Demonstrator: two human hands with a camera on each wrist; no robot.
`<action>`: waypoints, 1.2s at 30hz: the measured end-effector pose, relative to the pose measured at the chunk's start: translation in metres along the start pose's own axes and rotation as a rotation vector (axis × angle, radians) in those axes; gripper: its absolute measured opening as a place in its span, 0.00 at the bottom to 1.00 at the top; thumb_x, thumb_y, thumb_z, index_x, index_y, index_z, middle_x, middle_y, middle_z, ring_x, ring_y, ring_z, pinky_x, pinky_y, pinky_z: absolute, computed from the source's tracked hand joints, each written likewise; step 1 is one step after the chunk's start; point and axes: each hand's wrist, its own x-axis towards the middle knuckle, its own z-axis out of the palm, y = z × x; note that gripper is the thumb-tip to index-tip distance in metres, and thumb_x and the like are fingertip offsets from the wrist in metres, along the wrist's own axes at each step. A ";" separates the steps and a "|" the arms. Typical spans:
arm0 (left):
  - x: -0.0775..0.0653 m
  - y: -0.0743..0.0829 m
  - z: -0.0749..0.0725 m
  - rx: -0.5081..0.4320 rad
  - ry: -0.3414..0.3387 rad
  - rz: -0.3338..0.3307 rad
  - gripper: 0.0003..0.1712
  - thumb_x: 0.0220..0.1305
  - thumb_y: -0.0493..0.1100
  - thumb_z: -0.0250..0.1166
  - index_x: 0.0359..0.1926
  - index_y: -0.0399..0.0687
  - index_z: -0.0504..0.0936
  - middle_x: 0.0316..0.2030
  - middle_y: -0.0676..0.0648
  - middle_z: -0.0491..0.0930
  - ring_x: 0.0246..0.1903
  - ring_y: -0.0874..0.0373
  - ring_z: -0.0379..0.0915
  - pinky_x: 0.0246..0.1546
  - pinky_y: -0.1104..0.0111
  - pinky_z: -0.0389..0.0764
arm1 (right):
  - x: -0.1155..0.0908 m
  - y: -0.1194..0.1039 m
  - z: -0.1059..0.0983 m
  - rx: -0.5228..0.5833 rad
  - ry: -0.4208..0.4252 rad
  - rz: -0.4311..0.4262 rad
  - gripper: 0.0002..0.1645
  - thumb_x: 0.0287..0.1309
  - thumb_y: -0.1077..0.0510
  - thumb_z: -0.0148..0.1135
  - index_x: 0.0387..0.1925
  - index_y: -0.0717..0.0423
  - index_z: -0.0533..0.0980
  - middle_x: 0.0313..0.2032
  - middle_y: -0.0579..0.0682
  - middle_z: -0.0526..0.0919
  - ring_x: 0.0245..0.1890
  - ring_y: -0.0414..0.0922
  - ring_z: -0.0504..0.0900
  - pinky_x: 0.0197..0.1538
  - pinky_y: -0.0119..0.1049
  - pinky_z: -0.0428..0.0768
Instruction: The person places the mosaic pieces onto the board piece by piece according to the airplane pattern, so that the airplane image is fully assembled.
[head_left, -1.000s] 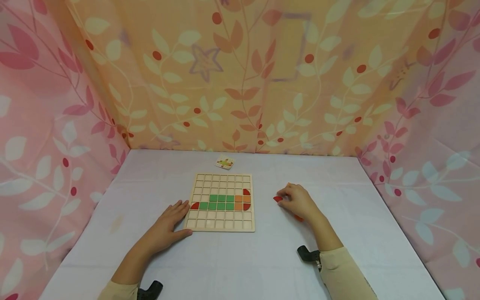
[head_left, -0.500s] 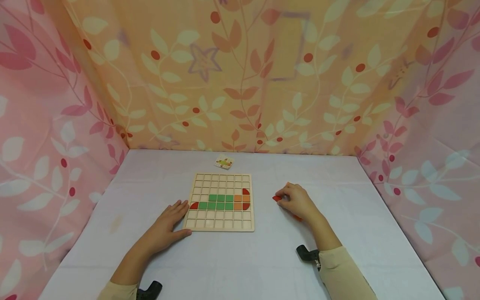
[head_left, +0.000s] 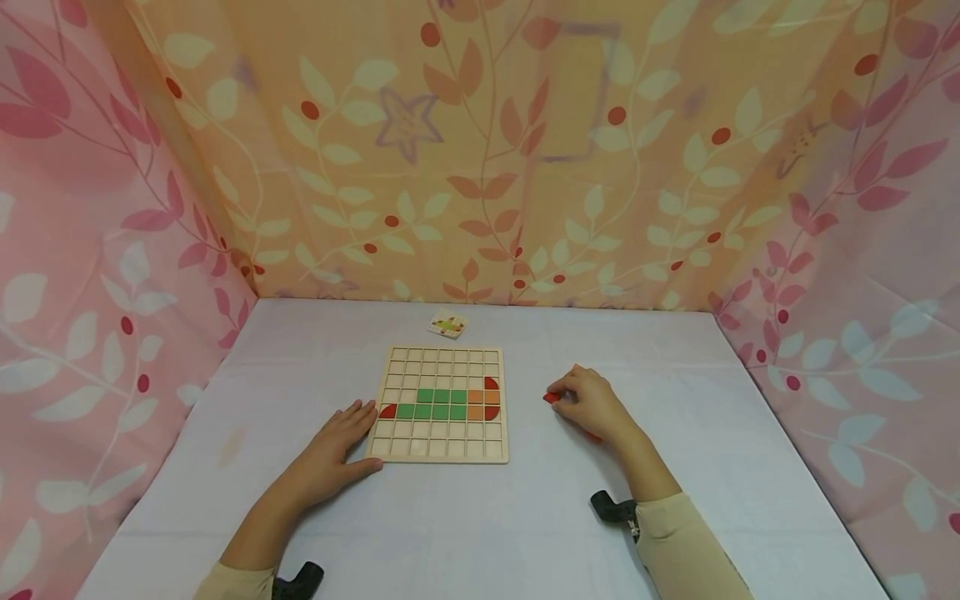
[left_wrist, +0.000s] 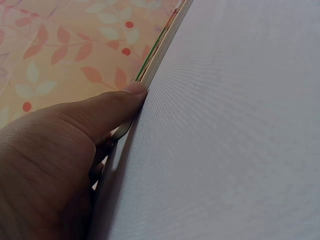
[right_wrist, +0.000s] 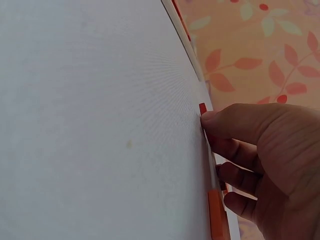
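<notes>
A square wooden grid board lies on the white-covered table, with green, orange and red pieces set in its middle rows. My left hand rests at the board's left side, fingers straight along the edge and thumb at the near corner. In the left wrist view the thumb touches the board's rim. To the right of the board, my right hand pinches a small red curved-edge piece between thumb and fingers, low over the cloth. An orange piece lies beneath that hand, partly covered by it.
Behind the board lies a small printed pattern card. Floral cloth walls enclose the table at the back and both sides. A black device is worn at the right wrist, another at the left.
My right hand, with the red piece in its fingers, has shifted very slightly left. The left hand stays at the board, and the pieces on the board are unchanged.
</notes>
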 end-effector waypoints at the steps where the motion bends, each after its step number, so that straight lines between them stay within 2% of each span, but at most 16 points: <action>1: 0.000 0.000 0.000 0.000 0.001 0.003 0.53 0.61 0.61 0.73 0.78 0.43 0.62 0.79 0.47 0.56 0.80 0.44 0.45 0.81 0.52 0.43 | 0.000 0.000 0.000 0.001 -0.002 -0.001 0.15 0.53 0.60 0.75 0.45 0.48 0.88 0.39 0.40 0.82 0.46 0.48 0.77 0.54 0.48 0.73; 8: 0.000 0.001 -0.001 -0.001 -0.003 0.009 0.53 0.60 0.60 0.73 0.78 0.42 0.62 0.79 0.46 0.57 0.80 0.44 0.45 0.81 0.53 0.42 | -0.002 -0.003 -0.002 0.016 0.000 -0.007 0.15 0.52 0.62 0.74 0.45 0.50 0.88 0.39 0.43 0.84 0.48 0.51 0.78 0.57 0.54 0.73; 20: 0.000 0.007 -0.002 -0.003 0.028 0.017 0.51 0.61 0.59 0.74 0.77 0.42 0.64 0.78 0.45 0.59 0.79 0.41 0.47 0.77 0.43 0.49 | 0.004 -0.012 -0.006 -0.001 0.027 -0.002 0.14 0.55 0.59 0.73 0.45 0.48 0.88 0.41 0.43 0.85 0.45 0.47 0.76 0.51 0.45 0.75; 28: 0.000 0.006 -0.002 -0.001 0.015 -0.002 0.51 0.61 0.60 0.73 0.77 0.42 0.64 0.79 0.44 0.58 0.79 0.41 0.46 0.78 0.42 0.49 | 0.012 -0.025 -0.009 0.015 0.019 -0.045 0.14 0.58 0.60 0.70 0.46 0.47 0.88 0.41 0.41 0.85 0.50 0.47 0.77 0.58 0.48 0.75; 36: 0.000 0.004 -0.002 -0.005 0.004 -0.007 0.52 0.60 0.60 0.74 0.77 0.42 0.63 0.79 0.44 0.58 0.80 0.41 0.46 0.78 0.44 0.48 | 0.024 -0.045 -0.011 0.034 0.018 -0.107 0.13 0.59 0.59 0.71 0.46 0.47 0.87 0.41 0.40 0.84 0.50 0.45 0.76 0.59 0.47 0.74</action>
